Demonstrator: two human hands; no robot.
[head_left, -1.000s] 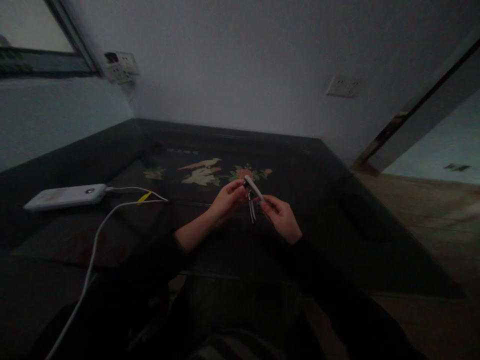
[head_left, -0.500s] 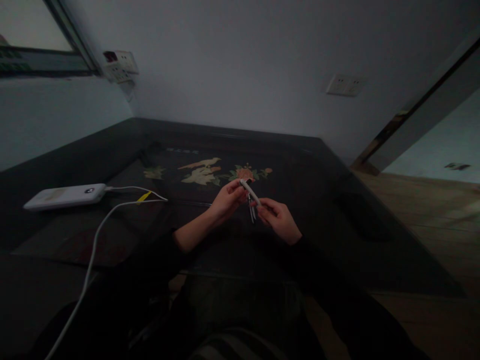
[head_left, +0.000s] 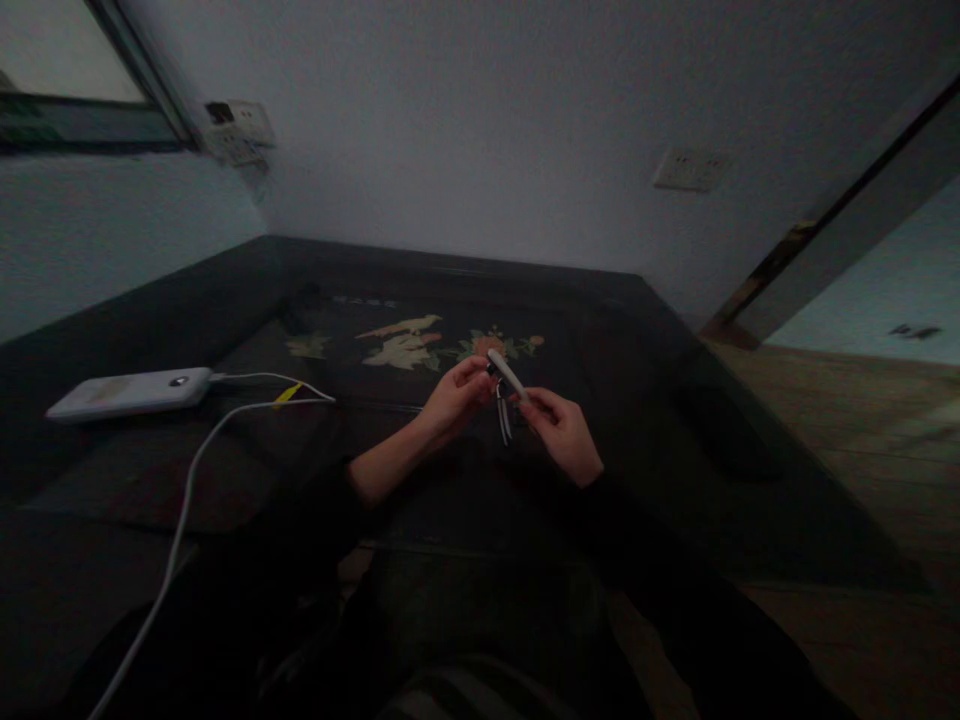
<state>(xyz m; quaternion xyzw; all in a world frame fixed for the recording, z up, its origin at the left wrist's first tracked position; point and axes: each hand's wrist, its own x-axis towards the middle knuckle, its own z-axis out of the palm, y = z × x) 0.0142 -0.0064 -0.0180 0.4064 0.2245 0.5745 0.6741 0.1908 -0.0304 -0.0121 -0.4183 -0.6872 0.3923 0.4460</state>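
Strip (head_left: 510, 375) pinched lengthwise between left hand (head_left: 454, 397), nearer the flower (head_left: 484, 343), and right hand (head_left: 562, 432), farther from it, long axis aslant.

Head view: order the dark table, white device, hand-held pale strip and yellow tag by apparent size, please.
1. Dark table, by far
2. White device
3. Pale strip, slim but longer than the tag
4. Yellow tag

It's gloomy in here, with a dull paleness at the window (head_left: 71, 50) on the far left and a faint streak across the floor (head_left: 892, 440) at right. The hands (head_left: 454, 402) show dimly; near sleeves (head_left: 667, 580) melt into black. The far wall (head_left: 465, 130) looks grainy, its sockets (head_left: 691, 170) soft.
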